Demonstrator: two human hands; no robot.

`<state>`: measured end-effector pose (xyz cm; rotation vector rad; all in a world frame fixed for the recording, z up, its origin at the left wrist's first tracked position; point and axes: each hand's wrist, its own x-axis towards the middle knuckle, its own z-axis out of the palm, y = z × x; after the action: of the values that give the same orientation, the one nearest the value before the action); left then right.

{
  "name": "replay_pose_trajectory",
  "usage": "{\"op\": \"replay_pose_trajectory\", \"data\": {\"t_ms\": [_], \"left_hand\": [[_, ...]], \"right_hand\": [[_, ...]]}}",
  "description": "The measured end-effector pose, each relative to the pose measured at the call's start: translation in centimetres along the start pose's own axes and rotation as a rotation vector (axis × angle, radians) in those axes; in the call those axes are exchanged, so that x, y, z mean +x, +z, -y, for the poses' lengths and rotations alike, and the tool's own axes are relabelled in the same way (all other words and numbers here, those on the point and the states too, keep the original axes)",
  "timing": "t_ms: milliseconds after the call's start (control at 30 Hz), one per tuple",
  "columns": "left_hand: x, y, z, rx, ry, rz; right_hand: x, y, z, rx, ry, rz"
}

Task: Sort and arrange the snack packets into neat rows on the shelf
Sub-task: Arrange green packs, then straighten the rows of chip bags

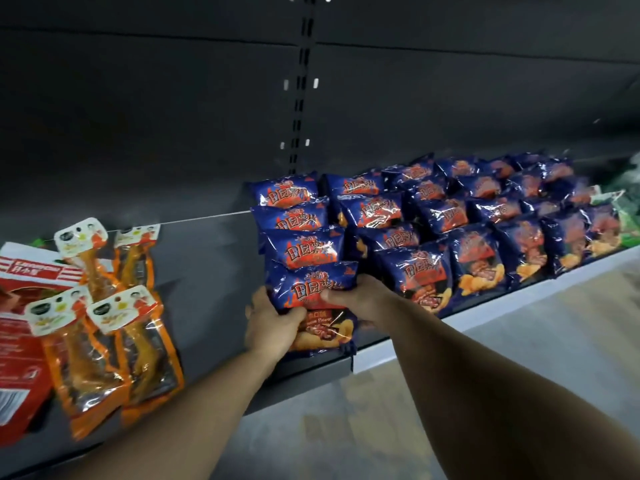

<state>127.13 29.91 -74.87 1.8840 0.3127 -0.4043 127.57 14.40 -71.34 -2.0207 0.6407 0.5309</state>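
Both hands hold one blue chip packet at the shelf's front edge, at the near end of the leftmost column of blue packets. The left hand grips its left side with fingers curled round the edge; the right hand pinches its right side, thumb across the front. The packet stands upright, long axis roughly vertical, between the two hands, so neither is nearer. It overlaps the packet behind. Orange snack packs and a red bag lie well apart to the left, out of the way.
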Motion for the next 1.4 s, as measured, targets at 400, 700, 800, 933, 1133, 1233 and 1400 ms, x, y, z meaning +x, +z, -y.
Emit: {"op": "replay_pose_trajectory", "data": {"t_ms": [400,700,800,933,1133,1233,1400], "left_hand": [[0.7,2.7,-1.7,-0.123,0.034,0.03],[0.1,4.1,-2.0,-0.132,0.039,0.044],[0.2,4.2,-1.9,-0.131,0.027,0.044],[0.2,4.1,-1.6,-0.135,0.023,0.03],[0.7,4.0,-1.0,-0.135,0.031,0.023],[0.5,3.7,-1.0,-0.151,0.033,0.027],[-0.1,3.2,-1.4,-0.181,0.022,0.021]], "right_hand": [[1.6,-0.7,-0.2,0.052,0.001,-0.089],[0.7,-1.6,0.3,0.103,0.011,-0.183],[0.4,-1.5,0.6,0.074,0.031,-0.168],[0.0,-1.3,0.9,0.038,0.056,-0.15],[-0.9,-1.5,1.3,0.001,0.076,-0.187],[-1.3,-1.5,1.4,-0.102,0.031,-0.271],[-1.8,-1.2,2.1,-0.276,-0.044,-0.369]]}}
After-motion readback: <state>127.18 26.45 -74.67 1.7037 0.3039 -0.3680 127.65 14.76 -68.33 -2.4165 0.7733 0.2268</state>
